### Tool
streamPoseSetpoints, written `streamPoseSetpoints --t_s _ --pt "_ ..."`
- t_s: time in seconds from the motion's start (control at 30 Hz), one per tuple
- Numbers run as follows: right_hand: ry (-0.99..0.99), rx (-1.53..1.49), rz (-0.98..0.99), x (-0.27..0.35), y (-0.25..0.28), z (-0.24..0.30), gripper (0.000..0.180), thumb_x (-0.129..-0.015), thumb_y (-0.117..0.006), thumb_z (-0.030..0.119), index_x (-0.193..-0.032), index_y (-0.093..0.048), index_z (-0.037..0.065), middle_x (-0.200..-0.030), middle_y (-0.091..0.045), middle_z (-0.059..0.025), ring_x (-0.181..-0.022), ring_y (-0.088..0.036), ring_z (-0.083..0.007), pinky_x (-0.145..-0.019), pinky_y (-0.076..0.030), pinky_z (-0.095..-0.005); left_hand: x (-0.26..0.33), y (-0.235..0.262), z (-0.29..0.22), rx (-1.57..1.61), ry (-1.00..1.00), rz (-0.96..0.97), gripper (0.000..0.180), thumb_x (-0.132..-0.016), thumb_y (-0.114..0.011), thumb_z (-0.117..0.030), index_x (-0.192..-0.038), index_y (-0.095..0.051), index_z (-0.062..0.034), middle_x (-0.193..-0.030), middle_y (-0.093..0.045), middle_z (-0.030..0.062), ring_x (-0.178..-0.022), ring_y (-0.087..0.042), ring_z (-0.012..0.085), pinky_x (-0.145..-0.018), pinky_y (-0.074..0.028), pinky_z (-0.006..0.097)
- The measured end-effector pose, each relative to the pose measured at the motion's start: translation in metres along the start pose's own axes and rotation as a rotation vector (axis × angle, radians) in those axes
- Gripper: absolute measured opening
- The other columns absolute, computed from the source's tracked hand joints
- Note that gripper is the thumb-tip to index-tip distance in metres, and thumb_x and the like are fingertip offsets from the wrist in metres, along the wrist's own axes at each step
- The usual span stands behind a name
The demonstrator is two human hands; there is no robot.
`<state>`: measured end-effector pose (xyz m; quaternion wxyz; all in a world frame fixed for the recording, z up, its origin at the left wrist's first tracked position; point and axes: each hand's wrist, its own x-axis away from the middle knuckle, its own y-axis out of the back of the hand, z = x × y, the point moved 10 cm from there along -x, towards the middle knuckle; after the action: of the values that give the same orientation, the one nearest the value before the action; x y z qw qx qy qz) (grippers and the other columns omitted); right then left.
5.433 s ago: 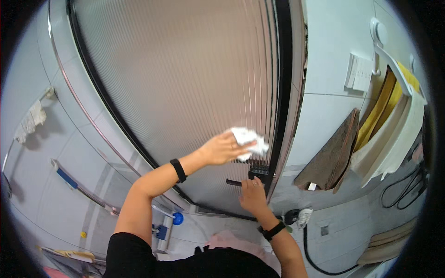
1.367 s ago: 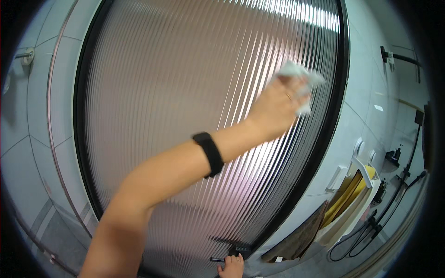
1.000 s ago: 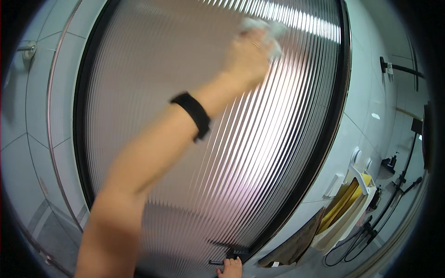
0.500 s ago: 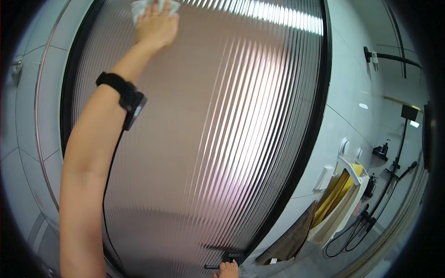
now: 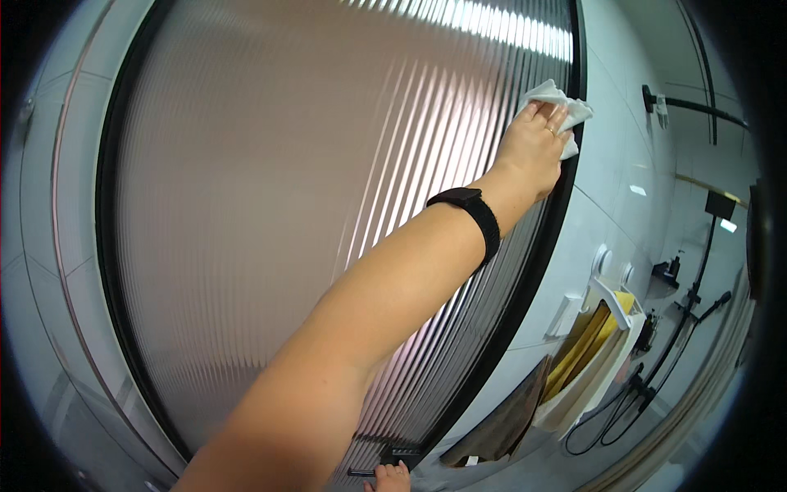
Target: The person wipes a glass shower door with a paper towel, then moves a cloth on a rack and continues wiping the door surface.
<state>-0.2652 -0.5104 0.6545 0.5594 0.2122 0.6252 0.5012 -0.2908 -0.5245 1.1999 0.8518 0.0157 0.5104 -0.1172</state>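
Observation:
A ribbed glass door panel in a black frame fills most of the view. My left arm, with a black strap on the wrist, reaches diagonally across it. At the upper right, my left hand presses a crumpled white cloth against the glass edge and the frame; the cloth bunches beyond the fingertips. Low in the view, my right hand is curled at the black door handle, its fingers partly visible and the rest cut off by the lower edge.
White tiled wall runs along both sides. Right of the door are a white switch plate and a white rack hung with yellow, cream and brown towels. Farther right stand a black shower set and a beige curtain.
My left hand has swept the white cloth from the upper left of the glass across to its right edge and somewhat lower. My right hand stays at the handle.

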Motion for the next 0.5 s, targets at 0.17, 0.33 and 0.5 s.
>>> streamPoseSetpoints --t_s 0.17,0.33,0.5 --pt "0.02 0.016 0.023 -0.008 -0.011 -0.009 0.036 -0.065 -0.058 0.021 -0.091 -0.048 -0.002 -0.09 -0.048 -0.0174 -0.093 -0.043 -0.0328 -0.095 -0.023 -0.0421 0.004 0.01 0.083 -0.118 0.155 -0.063 0.044 -0.081 -0.033 -0.026 -0.122 -0.037 -0.01 -0.131 -0.027 0.0108 -0.122 -0.023 0.0228 -0.1 -0.015 0.038" --pt "0.003 0.022 0.169 -0.019 -0.016 -0.012 0.035 -0.064 -0.059 0.02 -0.089 -0.048 -0.002 -0.09 -0.048 -0.0176 -0.094 -0.043 -0.0331 -0.096 -0.021 -0.0429 0.029 0.032 0.21 -0.185 0.366 -0.089 0.044 -0.082 -0.03 -0.027 -0.123 -0.035 -0.0121 -0.13 -0.029 0.0104 -0.122 -0.024 0.0216 -0.099 -0.016 0.038" --pt "0.031 0.034 0.082 -0.023 -0.023 -0.02 0.037 -0.062 -0.06 0.021 -0.088 -0.048 -0.001 -0.091 -0.049 -0.0182 -0.094 -0.043 -0.0333 -0.096 -0.022 -0.0432 0.088 0.086 0.309 -0.302 0.406 -0.079 0.04 -0.083 -0.027 -0.02 -0.114 -0.043 -0.0022 -0.12 -0.041 0.0163 -0.114 -0.035 0.0288 -0.094 -0.028 0.039"
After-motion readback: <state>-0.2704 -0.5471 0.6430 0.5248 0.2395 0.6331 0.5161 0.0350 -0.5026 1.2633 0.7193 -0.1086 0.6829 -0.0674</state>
